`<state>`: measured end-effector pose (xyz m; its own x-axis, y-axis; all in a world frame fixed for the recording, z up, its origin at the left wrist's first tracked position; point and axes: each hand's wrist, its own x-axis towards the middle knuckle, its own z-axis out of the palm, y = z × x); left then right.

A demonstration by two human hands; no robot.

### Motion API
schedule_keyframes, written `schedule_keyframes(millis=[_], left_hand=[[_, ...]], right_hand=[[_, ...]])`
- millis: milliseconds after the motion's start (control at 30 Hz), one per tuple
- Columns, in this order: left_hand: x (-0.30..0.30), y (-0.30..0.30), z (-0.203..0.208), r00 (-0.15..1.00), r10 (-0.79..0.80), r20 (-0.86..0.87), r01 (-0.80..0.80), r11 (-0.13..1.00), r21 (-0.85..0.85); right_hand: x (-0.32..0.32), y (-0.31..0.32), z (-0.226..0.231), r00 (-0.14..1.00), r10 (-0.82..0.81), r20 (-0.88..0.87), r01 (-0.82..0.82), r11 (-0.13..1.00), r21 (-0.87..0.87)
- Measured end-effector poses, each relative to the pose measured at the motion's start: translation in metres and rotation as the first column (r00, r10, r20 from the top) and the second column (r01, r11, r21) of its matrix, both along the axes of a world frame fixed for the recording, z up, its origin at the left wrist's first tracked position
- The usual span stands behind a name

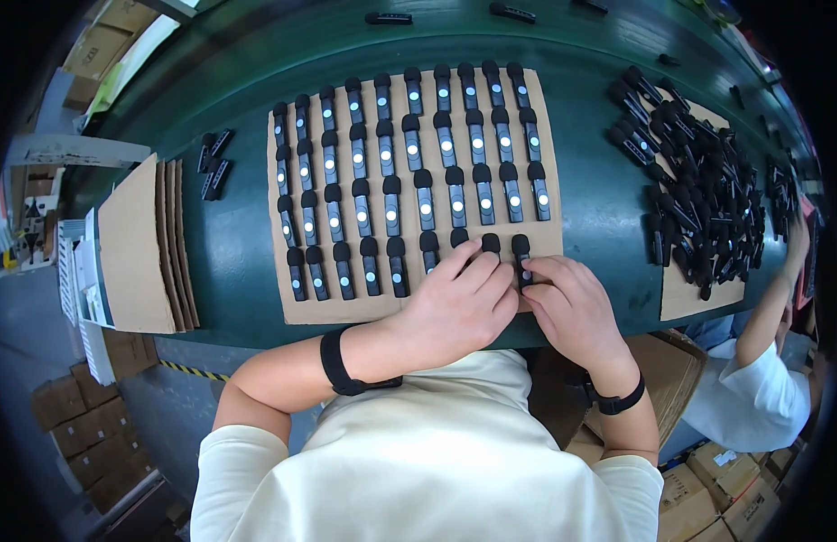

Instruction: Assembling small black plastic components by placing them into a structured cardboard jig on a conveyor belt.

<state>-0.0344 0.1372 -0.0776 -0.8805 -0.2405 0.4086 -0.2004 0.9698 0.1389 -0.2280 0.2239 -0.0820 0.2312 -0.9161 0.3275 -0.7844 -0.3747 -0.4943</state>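
Observation:
Rows of small black microphones with foam tips (425,200) lie on a flat cardboard sheet (346,310), most showing a pale round dot. My left hand (468,298) is at the sheet's near edge, its fingers curled over a microphone (491,242) whose foam tip sticks out above them; the rest of that one is hidden. Beside it, my right hand (572,303) pinches the last microphone (521,247) of the nearest row between thumb and fingers. Another foam tip (459,236) shows just past my left fingers.
A big heap of similar microphones (698,194) covers another cardboard sheet (680,303) at the right. Stacked cardboard sheets (134,248) stand at the left, near several loose microphones (216,167). A co-worker's arm (772,298) reaches in at the far right. Cardboard boxes (84,415) sit on the floor.

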Motion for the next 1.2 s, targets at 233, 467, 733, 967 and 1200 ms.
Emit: schedule_keyframes(millis=[233, 467, 733, 967, 1200], left_hand=[[-0.001, -0.004, -0.001, 0.999, 0.035, 0.029, -0.037, 0.998, 0.059], [0.019, -0.017, 0.024, 0.999, 0.011, -0.037, -0.004, 0.980, 0.197], [0.085, -0.104, 0.105, 0.990, 0.136, 0.050, -0.142, 0.975, 0.169], [0.114, -0.222, 0.111, 0.946, 0.322, 0.034, -0.320, 0.946, -0.042], [0.112, -0.320, 0.085, 0.909, 0.395, 0.133, -0.387, 0.918, -0.082]], right_hand=[[0.001, -0.014, 0.002, 0.999, -0.003, -0.054, 0.004, 1.000, 0.019], [-0.015, -0.031, 0.041, 0.995, -0.015, -0.096, 0.022, 0.997, 0.074], [-0.088, -0.117, 0.073, 0.985, -0.118, -0.129, 0.122, 0.992, 0.022], [-0.163, -0.240, 0.046, 0.951, -0.240, -0.194, 0.247, 0.969, 0.016], [-0.201, -0.341, 0.011, 0.882, -0.291, -0.370, 0.282, 0.956, -0.080]])
